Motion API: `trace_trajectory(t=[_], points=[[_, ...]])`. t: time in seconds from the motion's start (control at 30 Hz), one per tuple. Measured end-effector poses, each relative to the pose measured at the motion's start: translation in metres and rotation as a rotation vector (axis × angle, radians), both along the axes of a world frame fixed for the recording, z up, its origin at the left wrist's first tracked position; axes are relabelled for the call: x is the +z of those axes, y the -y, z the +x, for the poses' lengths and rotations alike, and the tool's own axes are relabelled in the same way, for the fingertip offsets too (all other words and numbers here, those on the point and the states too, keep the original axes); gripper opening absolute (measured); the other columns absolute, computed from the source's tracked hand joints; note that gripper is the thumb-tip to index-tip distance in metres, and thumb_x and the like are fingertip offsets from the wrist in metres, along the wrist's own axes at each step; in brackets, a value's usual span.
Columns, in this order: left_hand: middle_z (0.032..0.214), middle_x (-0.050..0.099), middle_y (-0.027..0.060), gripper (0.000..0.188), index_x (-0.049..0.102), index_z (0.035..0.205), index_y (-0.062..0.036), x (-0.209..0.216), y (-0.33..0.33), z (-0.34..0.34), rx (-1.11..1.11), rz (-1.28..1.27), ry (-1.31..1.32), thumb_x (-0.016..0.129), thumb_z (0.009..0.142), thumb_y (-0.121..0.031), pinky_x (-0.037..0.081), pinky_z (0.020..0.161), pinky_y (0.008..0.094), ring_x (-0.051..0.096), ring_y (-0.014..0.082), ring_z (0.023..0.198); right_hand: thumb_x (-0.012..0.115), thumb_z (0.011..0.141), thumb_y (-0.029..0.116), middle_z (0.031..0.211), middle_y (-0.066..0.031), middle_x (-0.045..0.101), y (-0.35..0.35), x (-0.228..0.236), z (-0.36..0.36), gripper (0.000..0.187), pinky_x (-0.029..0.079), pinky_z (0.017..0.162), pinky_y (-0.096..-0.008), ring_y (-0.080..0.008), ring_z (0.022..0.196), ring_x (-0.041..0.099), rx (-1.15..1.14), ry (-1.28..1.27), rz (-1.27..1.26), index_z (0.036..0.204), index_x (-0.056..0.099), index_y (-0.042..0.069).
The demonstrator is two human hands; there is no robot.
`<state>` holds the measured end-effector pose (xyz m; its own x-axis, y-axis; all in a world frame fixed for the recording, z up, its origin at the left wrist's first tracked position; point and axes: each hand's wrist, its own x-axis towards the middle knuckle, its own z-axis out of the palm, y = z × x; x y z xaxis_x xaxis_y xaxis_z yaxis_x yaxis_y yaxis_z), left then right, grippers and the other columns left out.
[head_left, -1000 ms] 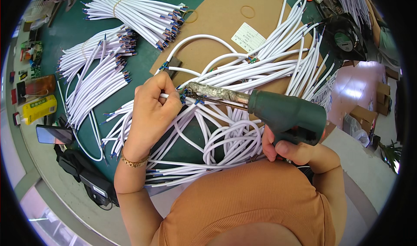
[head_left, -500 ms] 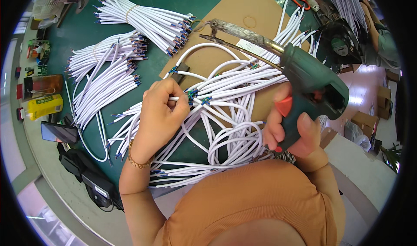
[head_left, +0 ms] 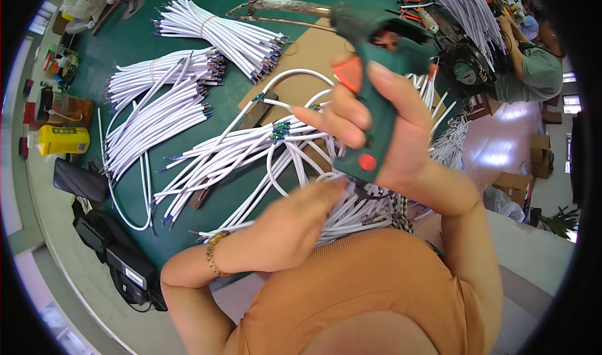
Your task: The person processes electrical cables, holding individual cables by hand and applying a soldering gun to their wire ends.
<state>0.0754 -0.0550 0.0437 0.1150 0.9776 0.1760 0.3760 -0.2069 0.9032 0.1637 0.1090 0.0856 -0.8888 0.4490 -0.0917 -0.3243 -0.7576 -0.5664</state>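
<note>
My right hand (head_left: pixel 385 126) is wrapped round the handle of a dark green soldering gun (head_left: pixel 367 19). Its orange trigger sits under the fingers, and the long, worn metal tip points left above the table. My left hand (head_left: pixel 301 226), blurred, is low in front of the handle's base, fingers bunched toward white cables (head_left: pixel 360 214); whatever they grip is hidden. White cables with coloured cores meet at joints (head_left: pixel 280 130) left of the gun, lying across a dark block (head_left: pixel 256 111) and brown cardboard (head_left: pixel 307 51).
Bundles of cut white cables (head_left: pixel 219 35) lie at the back left of the green table (head_left: pixel 132 207). Along the left edge stand a yellow bottle (head_left: pixel 64 140), a phone (head_left: pixel 78 179) and a black bag (head_left: pixel 119 261). A co-worker (head_left: pixel 533 73) sits at the far right beside grey cables.
The soldering gun has swung up and left in my right hand. My left hand has released the cable joints and moved right and toward me. The view has shifted slightly.
</note>
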Motion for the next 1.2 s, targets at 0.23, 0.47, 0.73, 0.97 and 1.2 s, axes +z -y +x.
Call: trace_trajectory(t=[0.23, 0.47, 0.73, 0.97, 1.2], points=[[0.107, 0.060, 0.0167, 0.036, 0.059, 0.113, -0.0013, 0.009, 0.003, -0.010, -0.297, -0.168, -0.242, 0.058, 0.077, -0.002, 0.044, 0.084, 0.0391, 0.056, 0.0305, 0.094, 0.047, 0.094, 0.031, 0.063, -0.0013, 0.049, 0.028, -0.066, -0.021, 0.024, 0.035, 0.104, -0.0446, -0.0152, 0.057, 0.050, -0.051, 0.201, -0.030, 0.105, 0.053, 0.010], [0.085, 0.054, 0.0157, 0.015, 0.055, 0.090, 0.0013, -0.011, -0.023, -0.055, 0.537, 0.087, -0.461, 0.057, 0.076, 0.007, 0.045, 0.070, 0.0394, 0.055, 0.0353, 0.079, 0.048, 0.095, 0.026, 0.063, -0.0054, 0.051, 0.035, -0.080, 0.007, 0.027, 0.044, 0.094, -0.0411, -0.0168, 0.053, 0.054, -0.209, -0.014, 0.173, 0.113, 0.050, 0.006], [0.086, 0.053, 0.0159, 0.019, 0.055, 0.094, 0.0003, -0.031, -0.031, -0.057, 0.510, 0.095, -0.645, 0.058, 0.076, 0.007, 0.043, 0.071, 0.0422, 0.052, 0.0352, 0.080, 0.050, 0.094, 0.026, 0.065, -0.0061, 0.053, 0.034, -0.071, 0.007, 0.031, 0.039, 0.097, -0.0387, -0.0160, 0.054, 0.056, -0.111, 0.121, 0.255, 0.114, 0.051, 0.003], [0.081, 0.055, 0.0156, 0.012, 0.056, 0.090, 0.0007, -0.017, -0.029, -0.061, 0.554, 0.048, -0.498, 0.057, 0.079, 0.004, 0.044, 0.069, 0.0408, 0.054, 0.0350, 0.076, 0.051, 0.094, 0.025, 0.065, -0.0061, 0.053, 0.030, -0.076, 0.008, 0.030, 0.042, 0.095, -0.0379, -0.0154, 0.054, 0.056, -0.136, 0.035, 0.238, 0.117, 0.049, 0.004], [0.084, 0.058, 0.0179, 0.012, 0.057, 0.092, 0.0019, -0.010, -0.009, -0.048, 0.449, -0.070, -0.705, 0.055, 0.080, 0.000, 0.046, 0.072, 0.0431, 0.056, 0.0356, 0.080, 0.050, 0.093, 0.025, 0.065, -0.0049, 0.051, 0.027, -0.079, 0.012, 0.029, 0.036, 0.102, -0.0441, -0.0164, 0.055, 0.057, -0.094, 0.023, 0.122, 0.116, 0.048, 0.006]])
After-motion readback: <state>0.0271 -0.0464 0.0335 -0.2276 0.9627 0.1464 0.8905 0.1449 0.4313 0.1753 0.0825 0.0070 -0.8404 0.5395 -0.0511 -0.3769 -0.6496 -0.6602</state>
